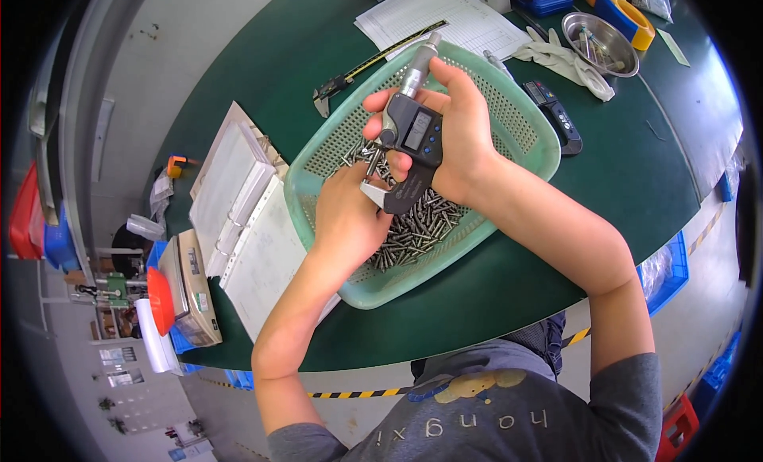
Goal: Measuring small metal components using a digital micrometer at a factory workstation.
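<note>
The right hand [464, 138] holds a micrometer [417, 134], fingers wrapped round its frame, over the green basket [367, 296] of metal pins [421, 233]. I can't tell whether the left hand [348, 212], fingers curled, pinches a pin; if so, a loose grip could drop it.

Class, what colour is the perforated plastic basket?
The perforated basket is pale green, clearest in the head view.

An open ring binder [229, 176] lies on the green counter [238, 73], near a boxy beige device [205, 299] with a red dish [160, 301] beside it. Toward the far edge are printed sheets [429, 13], a pale glove [560, 63] and a round metal bowl [616, 37].
</note>
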A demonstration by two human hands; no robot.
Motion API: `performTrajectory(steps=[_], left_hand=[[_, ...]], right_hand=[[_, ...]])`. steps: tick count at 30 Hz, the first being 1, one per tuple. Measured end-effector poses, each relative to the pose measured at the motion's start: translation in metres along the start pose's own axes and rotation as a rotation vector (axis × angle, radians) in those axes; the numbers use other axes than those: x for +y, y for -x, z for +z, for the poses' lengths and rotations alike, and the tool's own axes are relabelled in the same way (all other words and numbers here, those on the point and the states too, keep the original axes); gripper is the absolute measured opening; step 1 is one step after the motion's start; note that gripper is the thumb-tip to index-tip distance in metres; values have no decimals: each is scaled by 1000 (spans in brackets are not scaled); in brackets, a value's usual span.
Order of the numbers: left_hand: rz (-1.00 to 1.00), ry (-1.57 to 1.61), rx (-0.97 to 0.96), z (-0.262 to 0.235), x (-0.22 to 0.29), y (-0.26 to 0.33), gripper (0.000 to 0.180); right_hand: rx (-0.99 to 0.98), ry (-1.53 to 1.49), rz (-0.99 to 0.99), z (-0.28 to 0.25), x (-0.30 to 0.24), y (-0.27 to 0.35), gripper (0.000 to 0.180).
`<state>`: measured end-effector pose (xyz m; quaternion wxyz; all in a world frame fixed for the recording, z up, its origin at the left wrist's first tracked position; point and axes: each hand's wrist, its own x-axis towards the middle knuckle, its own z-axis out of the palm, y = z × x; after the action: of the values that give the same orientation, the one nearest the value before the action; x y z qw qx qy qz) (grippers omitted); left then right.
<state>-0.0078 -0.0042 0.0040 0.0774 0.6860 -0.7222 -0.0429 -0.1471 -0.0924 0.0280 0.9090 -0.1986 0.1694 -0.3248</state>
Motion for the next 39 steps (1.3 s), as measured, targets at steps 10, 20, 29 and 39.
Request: performTrajectory(steps=[10,20,29,39], left_hand=[[-260,517,3,-20,-2,10,13],[-31,1698,150,-3,-5,20,15],[-59,1704,146,-3,-5,22,14],[-98,1594,132,-2,-7,22,16]], right_hand=[[6,36,15,0,2,-1,60],[-34,88,62,0,3,1,62],[-29,94,83,1,1,2,62],[-78,112,67,0,2,1,64]])
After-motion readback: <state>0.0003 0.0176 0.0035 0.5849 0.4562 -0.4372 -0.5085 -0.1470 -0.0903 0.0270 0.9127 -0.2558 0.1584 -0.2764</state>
